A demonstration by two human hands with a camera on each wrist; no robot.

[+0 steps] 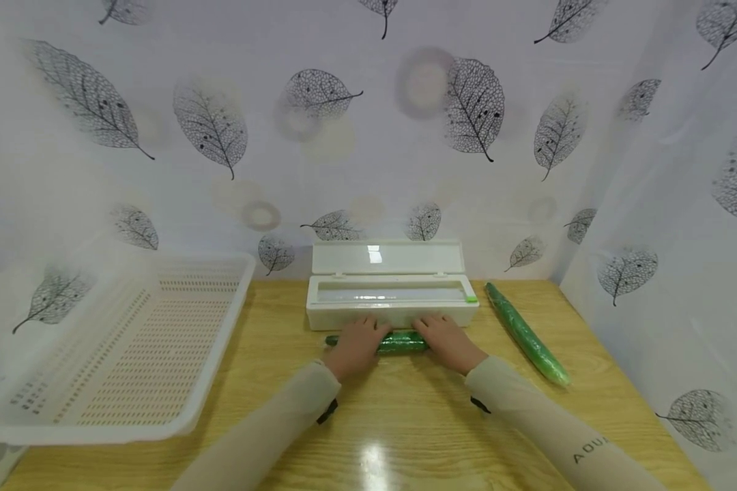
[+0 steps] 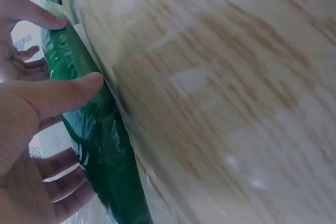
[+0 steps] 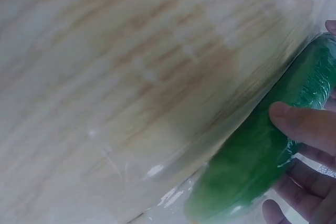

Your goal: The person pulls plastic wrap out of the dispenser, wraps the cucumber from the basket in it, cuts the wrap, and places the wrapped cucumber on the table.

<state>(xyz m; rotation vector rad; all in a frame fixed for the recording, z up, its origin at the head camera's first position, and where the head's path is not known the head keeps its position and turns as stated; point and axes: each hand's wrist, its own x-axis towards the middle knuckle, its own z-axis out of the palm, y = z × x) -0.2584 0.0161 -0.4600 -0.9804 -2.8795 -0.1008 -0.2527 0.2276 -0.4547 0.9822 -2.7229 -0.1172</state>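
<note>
Nearest you, your 2 pale sleeves (image 1: 258,429) reach forward over a wood-grain table (image 1: 417,436), dark letters printed on the right one. A black strap (image 1: 327,412) shows below each cuff.

Past the cuffs, your left hand (image 1: 357,346) and right hand (image 1: 447,343) are side by side, a little apart, both clamped on 1 green cucumber (image 1: 402,342). It lies crosswise at the table's middle, directly before a white box. Each thumb presses its near side while the fingers curl round the far side. Its dark, narrow end pokes out past your left hand; the right wrist view shows its paler end beyond your right thumb. Shiny clear film (image 3: 170,196) covers the cucumber and trails loosely beside it.

To your right, another cucumber (image 1: 528,337) lies slantwise, apart from your hands. To your left sits a large white slotted basket (image 1: 220,344).

Just beyond your fingers, the white box (image 1: 334,319) has its lid (image 1: 399,258) raised and a bright green tab (image 1: 471,299) at its right end. Whether your fingertips touch it, you cannot tell. Farthest back hangs a pale leaf-print curtain (image 1: 374,157).
</note>
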